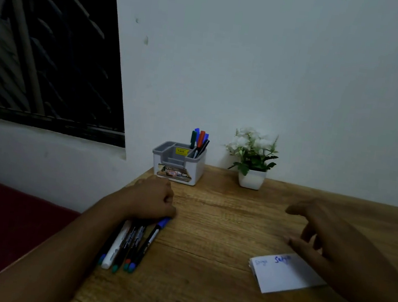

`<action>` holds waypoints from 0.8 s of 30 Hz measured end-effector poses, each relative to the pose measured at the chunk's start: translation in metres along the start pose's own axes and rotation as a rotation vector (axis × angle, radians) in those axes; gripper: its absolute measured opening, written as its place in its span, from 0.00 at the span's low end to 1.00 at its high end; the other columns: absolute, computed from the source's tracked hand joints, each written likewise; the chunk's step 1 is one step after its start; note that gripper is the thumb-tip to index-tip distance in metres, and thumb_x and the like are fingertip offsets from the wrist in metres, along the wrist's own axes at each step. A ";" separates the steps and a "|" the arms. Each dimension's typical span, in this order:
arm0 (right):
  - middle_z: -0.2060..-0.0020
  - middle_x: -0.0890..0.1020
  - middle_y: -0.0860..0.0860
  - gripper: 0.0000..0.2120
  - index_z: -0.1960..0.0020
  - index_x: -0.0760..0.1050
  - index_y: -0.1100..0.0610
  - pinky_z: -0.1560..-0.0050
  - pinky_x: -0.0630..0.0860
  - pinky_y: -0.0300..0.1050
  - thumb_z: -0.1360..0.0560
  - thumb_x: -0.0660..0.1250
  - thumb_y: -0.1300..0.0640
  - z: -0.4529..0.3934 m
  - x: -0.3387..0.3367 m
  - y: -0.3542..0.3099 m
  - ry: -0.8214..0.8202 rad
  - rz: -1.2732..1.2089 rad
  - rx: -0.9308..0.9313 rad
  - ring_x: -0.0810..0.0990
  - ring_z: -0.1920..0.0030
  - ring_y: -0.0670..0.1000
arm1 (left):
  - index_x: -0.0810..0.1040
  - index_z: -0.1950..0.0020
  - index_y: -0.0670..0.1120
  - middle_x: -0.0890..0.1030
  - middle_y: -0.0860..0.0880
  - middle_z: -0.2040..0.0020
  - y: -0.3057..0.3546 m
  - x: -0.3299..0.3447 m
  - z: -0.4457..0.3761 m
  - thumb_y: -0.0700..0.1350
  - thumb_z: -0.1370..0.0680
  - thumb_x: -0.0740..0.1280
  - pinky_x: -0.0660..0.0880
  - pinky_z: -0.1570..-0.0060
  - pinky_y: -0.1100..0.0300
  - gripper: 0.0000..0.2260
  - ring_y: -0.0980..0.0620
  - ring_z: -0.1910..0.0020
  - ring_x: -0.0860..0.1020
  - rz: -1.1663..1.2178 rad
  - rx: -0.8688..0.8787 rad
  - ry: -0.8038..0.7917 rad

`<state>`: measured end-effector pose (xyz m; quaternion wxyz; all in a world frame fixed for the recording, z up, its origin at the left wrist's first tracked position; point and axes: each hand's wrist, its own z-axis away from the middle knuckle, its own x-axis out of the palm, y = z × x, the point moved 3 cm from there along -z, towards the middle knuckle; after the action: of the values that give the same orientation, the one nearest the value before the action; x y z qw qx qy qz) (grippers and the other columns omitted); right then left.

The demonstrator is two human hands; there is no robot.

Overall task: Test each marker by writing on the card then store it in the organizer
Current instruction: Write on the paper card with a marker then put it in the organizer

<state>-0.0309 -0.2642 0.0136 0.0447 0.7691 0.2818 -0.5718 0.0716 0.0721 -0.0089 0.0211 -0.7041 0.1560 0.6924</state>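
Several markers (128,245) lie side by side near the table's left edge, caps toward me. My left hand (151,200) lies over their far ends with its fingers curled onto them; a blue cap (164,222) sticks out beside it. The white card (283,274), with blue writing along its top, lies at the right. My right hand (327,239) hovers over the card's far right corner, fingers spread and relaxed, holding nothing. The white and grey organizer (179,163) stands at the back against the wall, with several markers (200,141) upright in its right compartment.
A small white pot with a flowering plant (253,157) stands to the right of the organizer. The wooden table (208,227) ends close to the left of the markers. A dark window (50,44) is at the upper left and a dark red surface (8,222) lies below it.
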 end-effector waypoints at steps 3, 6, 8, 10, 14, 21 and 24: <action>0.50 0.67 0.28 0.22 0.43 0.58 0.28 0.60 0.73 0.31 0.35 0.47 0.25 0.002 0.001 -0.004 -0.018 -0.023 0.003 0.69 0.43 0.29 | 0.79 0.57 0.38 0.79 0.40 0.53 0.024 -0.013 -0.004 0.50 0.26 0.69 0.76 0.54 0.47 0.13 0.44 0.54 0.78 0.114 0.000 0.057; 0.46 0.70 0.29 0.18 0.41 0.61 0.30 0.55 0.75 0.32 0.29 0.54 0.29 0.002 0.008 -0.002 -0.030 -0.067 0.008 0.73 0.45 0.31 | 0.74 0.59 0.43 0.78 0.46 0.60 0.054 -0.029 -0.008 0.48 0.23 0.69 0.71 0.61 0.58 0.10 0.51 0.63 0.76 0.264 0.043 0.141; 0.45 0.72 0.31 0.14 0.40 0.65 0.33 0.51 0.77 0.34 0.24 0.60 0.34 0.002 0.014 0.001 -0.037 -0.109 0.010 0.74 0.46 0.33 | 0.72 0.59 0.45 0.77 0.48 0.63 0.079 -0.037 -0.012 0.49 0.22 0.69 0.71 0.61 0.60 0.11 0.55 0.65 0.74 0.362 0.098 0.200; 0.45 0.73 0.32 0.13 0.40 0.68 0.35 0.50 0.77 0.36 0.23 0.63 0.37 0.001 0.018 0.004 -0.029 -0.154 0.011 0.75 0.47 0.34 | 0.74 0.56 0.45 0.80 0.47 0.60 0.101 -0.041 -0.018 0.51 0.22 0.70 0.76 0.59 0.56 0.11 0.52 0.62 0.78 0.403 0.137 0.283; 0.48 0.76 0.34 0.10 0.42 0.70 0.37 0.50 0.77 0.35 0.22 0.64 0.40 -0.001 0.018 0.013 0.053 -0.249 0.061 0.75 0.46 0.34 | 0.77 0.51 0.48 0.81 0.46 0.56 0.139 -0.039 -0.030 0.48 0.21 0.69 0.81 0.54 0.46 0.05 0.49 0.60 0.82 0.573 0.219 0.409; 0.58 0.84 0.49 0.07 0.44 0.79 0.52 0.56 0.82 0.45 0.22 0.70 0.58 -0.007 0.016 0.043 0.301 -0.810 0.260 0.86 0.59 0.49 | 0.76 0.47 0.40 0.83 0.43 0.52 0.175 -0.003 -0.035 0.42 0.18 0.64 0.83 0.54 0.52 0.05 0.47 0.58 0.85 1.186 0.112 0.388; 0.63 0.84 0.56 0.04 0.48 0.80 0.61 0.61 0.82 0.42 0.23 0.71 0.65 -0.008 0.007 0.059 0.376 -0.980 0.320 0.83 0.64 0.53 | 0.75 0.47 0.38 0.83 0.39 0.52 0.171 0.023 -0.035 0.40 0.19 0.65 0.83 0.52 0.52 0.05 0.46 0.55 0.85 1.269 0.108 0.267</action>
<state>0.0054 -0.3082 -0.0048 -0.3957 0.6339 0.5199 -0.4139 0.0632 -0.1037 0.0015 -0.3762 -0.5532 0.5774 0.4681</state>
